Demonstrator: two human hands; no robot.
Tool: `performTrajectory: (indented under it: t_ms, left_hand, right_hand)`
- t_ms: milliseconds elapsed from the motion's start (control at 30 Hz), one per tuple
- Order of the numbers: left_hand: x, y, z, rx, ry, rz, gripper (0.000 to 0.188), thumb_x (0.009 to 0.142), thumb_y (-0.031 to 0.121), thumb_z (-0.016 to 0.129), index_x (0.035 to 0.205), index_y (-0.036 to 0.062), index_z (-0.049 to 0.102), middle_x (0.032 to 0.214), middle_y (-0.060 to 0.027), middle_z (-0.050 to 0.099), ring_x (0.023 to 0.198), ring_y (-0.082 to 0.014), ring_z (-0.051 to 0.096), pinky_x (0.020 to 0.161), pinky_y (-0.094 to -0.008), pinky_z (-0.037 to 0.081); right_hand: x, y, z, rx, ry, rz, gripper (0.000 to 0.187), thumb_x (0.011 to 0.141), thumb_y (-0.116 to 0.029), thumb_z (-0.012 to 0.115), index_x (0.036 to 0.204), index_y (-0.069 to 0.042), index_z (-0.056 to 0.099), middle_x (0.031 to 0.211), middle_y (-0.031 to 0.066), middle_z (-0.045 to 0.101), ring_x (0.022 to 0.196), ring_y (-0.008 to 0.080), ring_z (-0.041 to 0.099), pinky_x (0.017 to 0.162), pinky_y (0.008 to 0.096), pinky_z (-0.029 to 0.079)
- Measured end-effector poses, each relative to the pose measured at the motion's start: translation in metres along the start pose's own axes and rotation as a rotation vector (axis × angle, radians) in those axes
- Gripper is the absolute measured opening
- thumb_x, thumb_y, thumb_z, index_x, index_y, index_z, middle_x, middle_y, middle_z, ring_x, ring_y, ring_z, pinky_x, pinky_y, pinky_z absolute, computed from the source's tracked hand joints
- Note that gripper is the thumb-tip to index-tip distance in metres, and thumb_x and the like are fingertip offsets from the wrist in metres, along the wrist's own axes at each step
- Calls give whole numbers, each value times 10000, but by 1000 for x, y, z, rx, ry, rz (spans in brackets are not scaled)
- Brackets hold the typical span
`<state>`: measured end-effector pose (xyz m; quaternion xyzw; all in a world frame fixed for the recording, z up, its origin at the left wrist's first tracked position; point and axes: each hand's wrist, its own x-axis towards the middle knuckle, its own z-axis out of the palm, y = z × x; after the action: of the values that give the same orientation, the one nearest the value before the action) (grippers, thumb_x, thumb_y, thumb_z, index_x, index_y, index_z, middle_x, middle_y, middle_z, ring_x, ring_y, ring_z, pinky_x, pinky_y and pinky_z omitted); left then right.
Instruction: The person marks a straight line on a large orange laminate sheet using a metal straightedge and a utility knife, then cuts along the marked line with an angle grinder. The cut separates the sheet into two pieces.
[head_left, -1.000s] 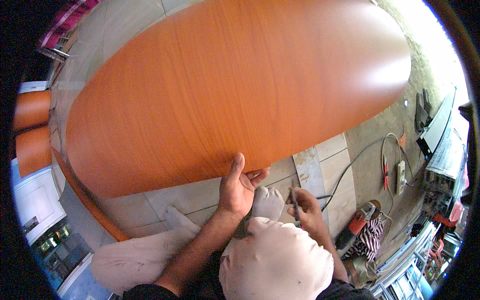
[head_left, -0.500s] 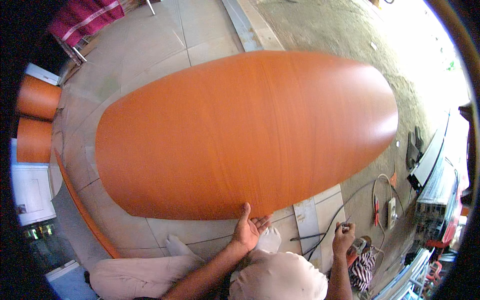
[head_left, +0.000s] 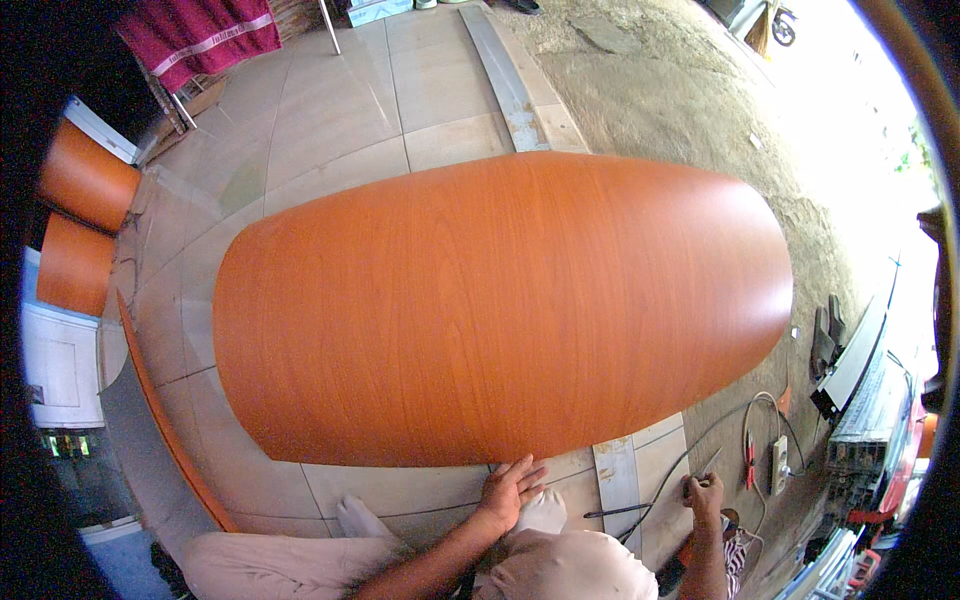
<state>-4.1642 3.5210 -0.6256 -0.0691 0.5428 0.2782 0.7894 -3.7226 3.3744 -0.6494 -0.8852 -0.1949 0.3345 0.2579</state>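
Note:
A large wood-grain panel (head_left: 500, 310), orange-brown, lies flat across the floor ahead of me. My left hand (head_left: 508, 492) is at its near edge, fingers stretched out, with the fingertips at the rim; whether they press on it I cannot tell. Off to the right of the panel, my right hand (head_left: 704, 492) is closed around a small knife-like tool (head_left: 713, 461). Its thin pointed blade sticks up past my fingers, while most of the handle is hidden in my grip.
Right of me lie a black cable (head_left: 655, 492), a power strip (head_left: 779, 466), red-handled pliers (head_left: 749, 465) and dark sandals (head_left: 826, 338). Stacked metal profiles (head_left: 862, 420) stand farther right. At left, a curved sheet (head_left: 150, 440) and more orange panels (head_left: 78, 262) stand upright.
The view has tilted, so the panel sits lower in it. My left hand has turned, its fingers now along the panel's edge. The blade in my right hand shows more plainly.

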Motion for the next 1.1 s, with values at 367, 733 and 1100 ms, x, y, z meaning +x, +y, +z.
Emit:
performTrajectory:
  t_ms: [367,733,1100]
  left_hand:
    - [-4,6,9,194,81,-38,289,995,322,639,1153,81,617,1107,-88,728,1002,-220,699,843,-386,568]
    - [-25,51,49,453,69,335,246,1013,279,625,1150,75,641,1105,-65,719,999,-181,688,829,-338,546]
    - [-38,130,72,702,16,968,204,1044,188,590,1144,13,624,1132,-96,694,1039,-175,649,923,-334,519]
  right_hand:
    - [-31,-17,18,-378,398,-231,201,842,-166,721,923,18,715,811,176,725,761,310,706,746,404,547]
    - [-36,-30,25,-521,423,-114,305,861,-192,656,1121,-42,713,1050,220,721,983,388,690,875,464,533]
    - [-38,-37,31,-370,494,-257,307,846,-101,650,1141,-19,678,1066,210,674,992,372,664,910,431,528]
